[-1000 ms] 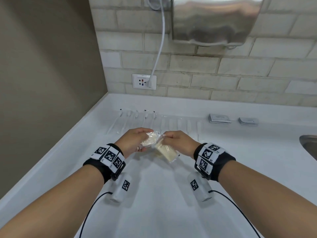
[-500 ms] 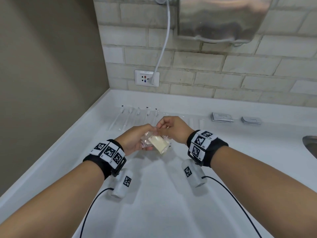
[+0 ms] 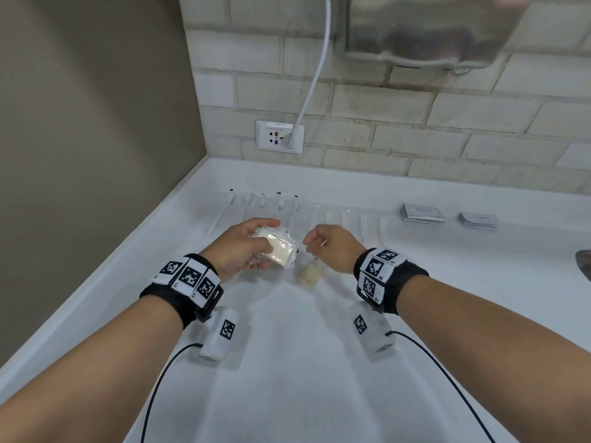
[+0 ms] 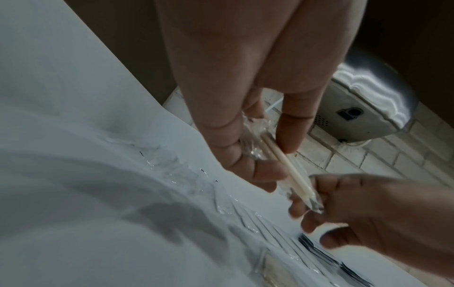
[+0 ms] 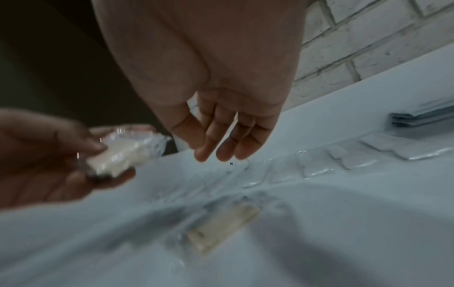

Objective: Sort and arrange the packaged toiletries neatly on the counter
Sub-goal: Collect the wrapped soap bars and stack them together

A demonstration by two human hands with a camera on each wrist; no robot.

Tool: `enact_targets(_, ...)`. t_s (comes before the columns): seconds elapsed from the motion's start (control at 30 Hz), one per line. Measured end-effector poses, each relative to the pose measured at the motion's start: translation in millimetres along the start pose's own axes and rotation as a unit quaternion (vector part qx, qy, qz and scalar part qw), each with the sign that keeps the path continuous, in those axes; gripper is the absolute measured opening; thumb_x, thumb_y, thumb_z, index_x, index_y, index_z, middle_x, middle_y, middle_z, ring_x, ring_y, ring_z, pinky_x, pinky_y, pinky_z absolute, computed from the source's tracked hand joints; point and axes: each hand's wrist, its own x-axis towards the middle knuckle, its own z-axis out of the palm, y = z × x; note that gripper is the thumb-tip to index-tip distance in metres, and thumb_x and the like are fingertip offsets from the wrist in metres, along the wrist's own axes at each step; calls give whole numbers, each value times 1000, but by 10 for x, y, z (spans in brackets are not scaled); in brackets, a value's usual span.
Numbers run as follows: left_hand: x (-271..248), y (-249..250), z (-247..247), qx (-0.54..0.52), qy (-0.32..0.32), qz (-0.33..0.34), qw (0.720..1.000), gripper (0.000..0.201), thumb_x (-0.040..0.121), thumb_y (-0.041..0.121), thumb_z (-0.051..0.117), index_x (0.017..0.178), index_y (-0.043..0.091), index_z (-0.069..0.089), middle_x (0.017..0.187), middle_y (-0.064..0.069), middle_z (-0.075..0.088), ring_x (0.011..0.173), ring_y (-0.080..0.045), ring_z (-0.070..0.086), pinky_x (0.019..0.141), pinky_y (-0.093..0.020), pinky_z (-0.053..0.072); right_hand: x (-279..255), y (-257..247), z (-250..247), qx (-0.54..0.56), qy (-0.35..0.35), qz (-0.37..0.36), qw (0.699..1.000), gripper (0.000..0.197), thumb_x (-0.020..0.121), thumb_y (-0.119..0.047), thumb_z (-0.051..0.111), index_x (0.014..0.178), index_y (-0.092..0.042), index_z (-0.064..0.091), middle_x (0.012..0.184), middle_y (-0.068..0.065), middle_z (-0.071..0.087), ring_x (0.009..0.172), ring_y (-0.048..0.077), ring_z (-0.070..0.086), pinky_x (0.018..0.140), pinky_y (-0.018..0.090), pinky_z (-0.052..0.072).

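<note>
The left hand (image 3: 238,247) is pinching a wrapped soap (image 3: 277,249) (thumb on top) — the right hand (image 3: 332,247), fingers loose and empty, is hovering beside it, another packet (image 3: 309,274) lying below on the counter (image 3: 303,362).

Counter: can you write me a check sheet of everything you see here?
Surface: white counter.
Job's things: cream packet in hand; second packet lying on the counter; clear-wrapped row and grey sachet stacks at the back.
Clutter: nothing seen.
Hands: left hand holds the cream packet; right hand relaxed, empty.
Cables: black wrist cables; white cord plugged in.
Surroundings: brick wall, metal dryer, sink edge.
</note>
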Motion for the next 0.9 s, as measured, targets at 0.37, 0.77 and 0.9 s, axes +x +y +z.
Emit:
enact_targets(0.37,41,-225,-46,46,-21,-68,996,36,86,-9,58,107,20,62,120,-19,60,90,-30,65,78,-36,60,-94,142,165,-343,-139,2,929,48,83,-22,66,129,-24,53,120,3,54,116,25,46,93,33,40)
enact_targets(0.77,75,-277,231,198,-59,-28,978,40,87,-1,61,117,21,48,107,-2,53,80,-16,55,68,-24,48,-383,47,70,-37,-87,7,996,41,72,-4,77,99,-19,49,78,-8,59,69,15,53,65,27,45)
enact_targets(0.9,79,-319,263,223,-102,-30,969,30,87,1,63,104,24,55,90,1,57,69,-14,51,65,-24,44,-397,112,173,-70,-49,11,996,54,68,-7,80,104,-18,42,98,2,53,75,19,51,66,28,45)
